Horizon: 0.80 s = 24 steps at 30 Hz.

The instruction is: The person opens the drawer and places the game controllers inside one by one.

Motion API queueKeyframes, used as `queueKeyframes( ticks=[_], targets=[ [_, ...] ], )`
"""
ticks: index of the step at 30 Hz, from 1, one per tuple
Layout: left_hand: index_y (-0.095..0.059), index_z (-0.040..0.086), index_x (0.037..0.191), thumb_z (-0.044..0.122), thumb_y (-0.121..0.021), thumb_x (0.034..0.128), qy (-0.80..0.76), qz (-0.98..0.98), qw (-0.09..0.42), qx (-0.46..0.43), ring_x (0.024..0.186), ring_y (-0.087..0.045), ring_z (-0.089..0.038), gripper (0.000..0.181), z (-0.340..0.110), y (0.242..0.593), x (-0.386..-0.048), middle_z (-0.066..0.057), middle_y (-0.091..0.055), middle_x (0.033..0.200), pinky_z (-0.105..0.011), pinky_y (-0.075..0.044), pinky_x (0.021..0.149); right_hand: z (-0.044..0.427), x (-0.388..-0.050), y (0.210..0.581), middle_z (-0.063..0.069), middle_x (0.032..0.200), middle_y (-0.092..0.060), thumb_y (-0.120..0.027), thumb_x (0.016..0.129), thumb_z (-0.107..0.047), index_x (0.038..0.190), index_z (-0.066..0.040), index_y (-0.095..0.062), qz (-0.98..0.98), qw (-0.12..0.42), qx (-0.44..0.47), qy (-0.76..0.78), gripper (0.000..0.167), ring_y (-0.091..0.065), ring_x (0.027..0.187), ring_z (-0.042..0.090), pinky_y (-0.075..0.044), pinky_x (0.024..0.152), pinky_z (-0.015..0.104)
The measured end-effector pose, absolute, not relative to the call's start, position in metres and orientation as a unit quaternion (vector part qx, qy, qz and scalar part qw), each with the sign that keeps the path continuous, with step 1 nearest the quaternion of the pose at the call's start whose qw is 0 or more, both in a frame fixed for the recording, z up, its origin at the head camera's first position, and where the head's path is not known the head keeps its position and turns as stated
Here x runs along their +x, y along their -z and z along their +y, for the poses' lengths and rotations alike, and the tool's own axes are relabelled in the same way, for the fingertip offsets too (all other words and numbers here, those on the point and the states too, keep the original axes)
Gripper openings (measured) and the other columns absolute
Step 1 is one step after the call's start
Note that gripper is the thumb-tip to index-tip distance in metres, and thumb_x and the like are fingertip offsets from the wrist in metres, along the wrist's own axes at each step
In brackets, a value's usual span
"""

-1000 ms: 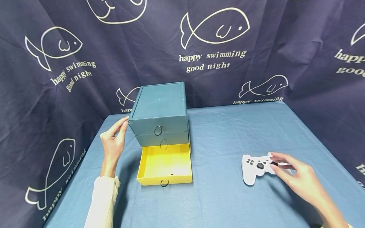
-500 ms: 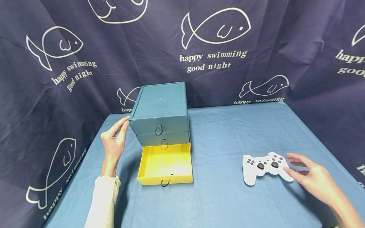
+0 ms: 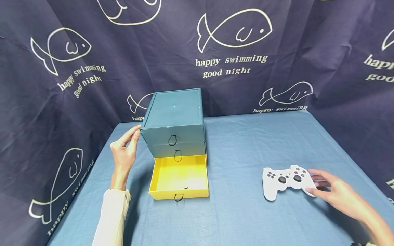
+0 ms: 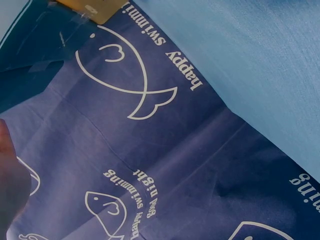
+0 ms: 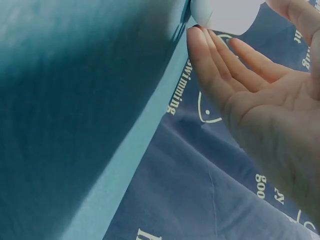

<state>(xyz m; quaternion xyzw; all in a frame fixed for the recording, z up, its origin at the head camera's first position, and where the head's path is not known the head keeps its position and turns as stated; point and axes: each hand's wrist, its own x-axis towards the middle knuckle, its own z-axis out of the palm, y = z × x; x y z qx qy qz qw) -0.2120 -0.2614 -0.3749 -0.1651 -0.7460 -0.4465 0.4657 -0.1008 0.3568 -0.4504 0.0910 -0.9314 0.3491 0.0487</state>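
Note:
In the head view, a blue-green drawer cabinet [image 3: 173, 109] stands left of centre. Its bottom yellow drawer [image 3: 181, 194] is pulled out and has a black loop handle. My left hand [image 3: 124, 155] touches the cabinet's upper left front corner with extended fingers and thumb; only a blurred part of it shows in the left wrist view. On the right lies a white game controller [image 3: 289, 181] with two black thumbsticks. My right hand [image 3: 341, 193] holds its right grip, thumb on top and fingers along the far side; the right wrist view shows the fingertips against the controller [image 5: 232, 15].
A blue cloth [image 3: 237, 150] covers the table. Behind and beside it hangs a dark blue curtain [image 3: 234, 92] with white fish drawings and lettering. Two upper drawers of the cabinet are closed, each with a black loop [image 3: 172, 140].
My right hand has moved off the controller's right thumbstick to its right grip, first drawing rightward, then closing in on the grip. The controller, cabinet and left hand stay put.

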Motion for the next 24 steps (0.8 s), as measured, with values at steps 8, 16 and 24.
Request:
queueKeyframes(
  ticks=[8, 16, 24],
  targets=[
    [-0.079, -0.002, 0.112, 0.001, -0.074, 0.0950, 0.444, -0.747, 0.466, -0.165, 0.093, -0.072, -0.001, 0.018, -0.261, 0.374, -0.211, -0.015, -0.077, 0.101, -0.015, -0.051, 0.084, 0.353, -0.109, 0.451, 0.001, 0.105, -0.068, -0.084, 0.086, -0.012, 0.135, 0.000, -0.059, -0.933, 0.044, 0.121, -0.337, 0.056, -0.059, 0.089, -0.005, -0.045, 0.070, 0.017],
    [-0.079, 0.000, 0.113, 0.003, -0.073, 0.0960, 0.447, -0.746, 0.465, -0.165, 0.093, -0.073, -0.003, 0.018, -0.260, 0.373, -0.211, -0.015, -0.077, 0.102, -0.015, -0.051, 0.083, 0.353, -0.112, 0.450, 0.010, 0.105, -0.069, -0.086, 0.086, -0.016, 0.139, 0.002, -0.055, -0.940, 0.017, 0.108, -0.325, 0.064, -0.058, 0.087, -0.004, -0.043, 0.069, 0.020],
    [-0.079, 0.000, 0.113, 0.003, -0.074, 0.0959, 0.449, -0.745, 0.465, -0.164, 0.093, -0.072, -0.002, 0.018, -0.260, 0.374, -0.210, -0.016, -0.077, 0.102, -0.015, -0.050, 0.083, 0.354, -0.115, 0.454, 0.008, 0.103, -0.066, -0.087, 0.083, -0.013, 0.137, 0.000, -0.055, -0.935, 0.019, 0.113, -0.335, 0.064, -0.058, 0.085, -0.003, -0.044, 0.069, 0.020]
  ],
)
